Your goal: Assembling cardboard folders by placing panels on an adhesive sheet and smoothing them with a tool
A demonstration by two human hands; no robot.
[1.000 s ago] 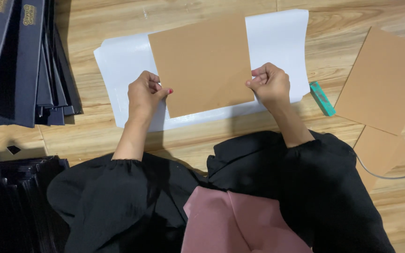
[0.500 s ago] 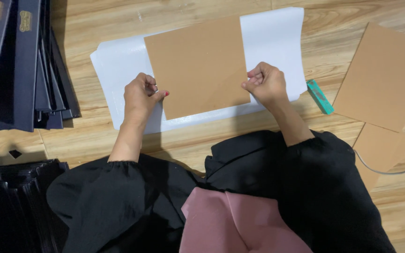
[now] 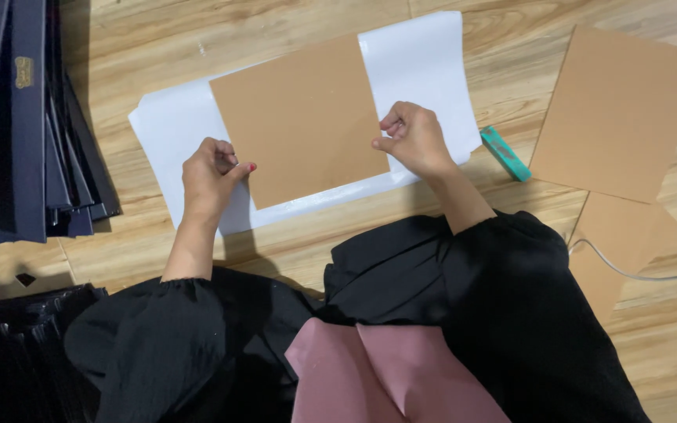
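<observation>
Your left hand (image 3: 211, 174) and right hand (image 3: 410, 138), fingers curled, each pinch an edge of the brown card (image 3: 299, 117) between them, over the white sheet (image 3: 425, 55) on the floor.

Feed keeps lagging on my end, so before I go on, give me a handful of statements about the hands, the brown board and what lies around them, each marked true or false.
1. The brown board lies on the white sheet. True.
2. The left hand is at the board's left edge. True.
3. The right hand holds the teal tool. False: the tool lies on the wooden floor beside the sheet, and the right hand is at the board's right edge.
4. The dark folders are stacked at the right. False: they are at the left; more brown boards lie at the right.
</observation>
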